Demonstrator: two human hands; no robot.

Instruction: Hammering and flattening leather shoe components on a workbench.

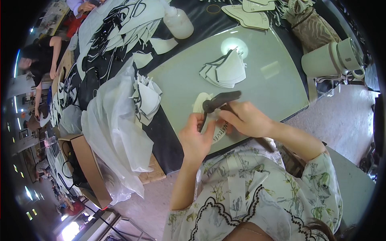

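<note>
Close together above the near edge of the glossy grey-green board [177,88] are both my hands. My right hand [251,120] is closed round a dark-headed hammer [226,99], its brown handle coming out below the palm. Those fingertips also meet near a small pale bit at the left hand. My left hand [195,136] pinches a thin dark strip [204,120] between thumb and fingers; its far end is hidden behind the hammer head. Under the hands lies a cream template [200,103] with lettering, partly covered. Farther back rests a small stack of white dark-edged cut pieces [229,70].
A white bottle [179,24] stands at the far left of the board, a large tumbler [329,60] at the right. Plastic bag [116,120], cut pieces [146,96] and a cardboard box [88,168] are at left. Cream templates [245,16] lie behind. Another person [48,56] works far left.
</note>
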